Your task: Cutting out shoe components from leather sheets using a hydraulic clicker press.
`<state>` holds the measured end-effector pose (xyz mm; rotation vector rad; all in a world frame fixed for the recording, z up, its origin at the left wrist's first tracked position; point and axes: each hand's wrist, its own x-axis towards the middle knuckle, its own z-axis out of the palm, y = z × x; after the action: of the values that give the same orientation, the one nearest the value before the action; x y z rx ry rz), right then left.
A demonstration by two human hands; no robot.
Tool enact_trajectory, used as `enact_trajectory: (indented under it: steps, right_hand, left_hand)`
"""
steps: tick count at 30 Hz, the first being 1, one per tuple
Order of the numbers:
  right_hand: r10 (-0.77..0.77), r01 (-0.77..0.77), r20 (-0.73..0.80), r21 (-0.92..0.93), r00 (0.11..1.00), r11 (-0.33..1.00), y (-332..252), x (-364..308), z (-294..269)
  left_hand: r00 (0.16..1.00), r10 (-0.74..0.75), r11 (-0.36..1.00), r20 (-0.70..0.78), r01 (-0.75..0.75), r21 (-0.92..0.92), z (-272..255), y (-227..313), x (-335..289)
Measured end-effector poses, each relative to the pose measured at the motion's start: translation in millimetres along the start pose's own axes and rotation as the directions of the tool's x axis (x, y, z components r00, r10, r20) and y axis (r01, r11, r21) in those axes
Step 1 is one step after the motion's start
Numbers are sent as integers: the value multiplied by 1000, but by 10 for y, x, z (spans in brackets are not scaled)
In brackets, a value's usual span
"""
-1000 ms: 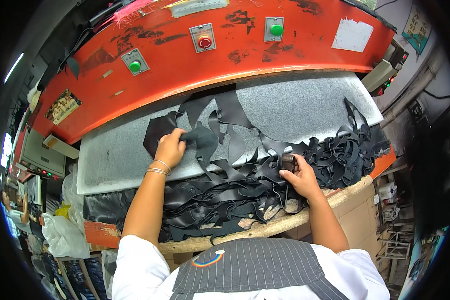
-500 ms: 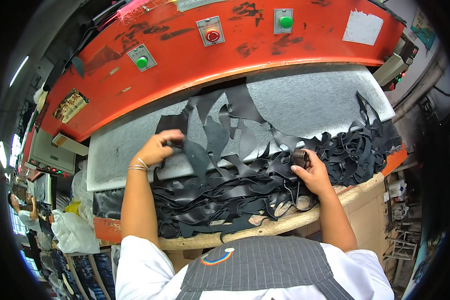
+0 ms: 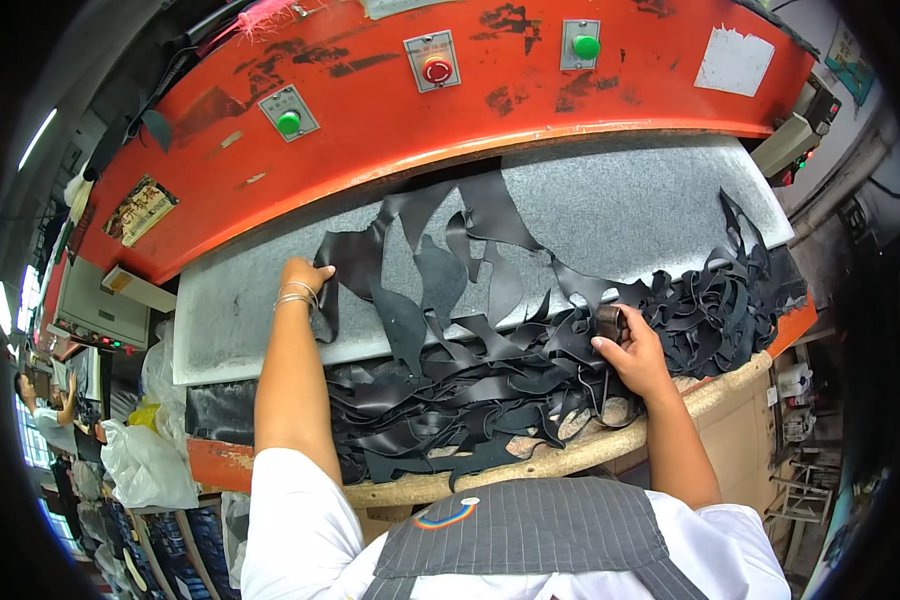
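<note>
A dark leather sheet with cut-out gaps (image 3: 355, 255) lies across the pale cutting board (image 3: 610, 200). My left hand (image 3: 306, 278), with bracelets at its wrist, closes its fingers on the sheet's left edge, where a flap hangs down. Loose leaf-shaped leather pieces (image 3: 442, 278) rest among the gaps. My right hand (image 3: 638, 352) is curled around a small dark brown curved object (image 3: 610, 321); its exact kind is unclear. That hand stays over a heap of black leather scraps (image 3: 490, 385) along the near side of the board.
An orange-red press beam (image 3: 370, 130) spans the far side, with a red button (image 3: 437, 70) and two green buttons. A pale rounded ledge (image 3: 540, 465) borders the scraps. At the left stands a white plastic bag (image 3: 148, 465); another person (image 3: 55, 420) is farther off.
My left hand has moved left and slightly down, from above the leather onto its left edge. The flap there shows more. My right hand keeps its hold, nearly in place.
</note>
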<state>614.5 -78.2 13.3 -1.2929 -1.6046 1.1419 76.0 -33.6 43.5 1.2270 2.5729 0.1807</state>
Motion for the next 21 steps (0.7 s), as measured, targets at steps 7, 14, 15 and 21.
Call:
enact_trajectory:
  steps: [7, 14, 15, 21]
  right_hand:
    - [62, -67, 72, 56, 995, 996, -121, 40, 52]
    - [119, -113, 4, 348, 993, 931, -105, -1, -77]
    - [127, -124, 16, 353, 992, 927, -145, 24, -95]
    - [220, -169, -6, 619, 975, 767, -164, 104, -131]
  left_hand:
    - [770, -117, 991, -627, 128, -28, -184, -43, 134]
    - [919, 392, 915, -39, -394, -87, 98, 582, -1040]
    - [918, 397, 917, -16, -397, -30, 157, 559, -1164]
    - [889, 363, 915, -281, -396, -74, 350, 96, -1011]
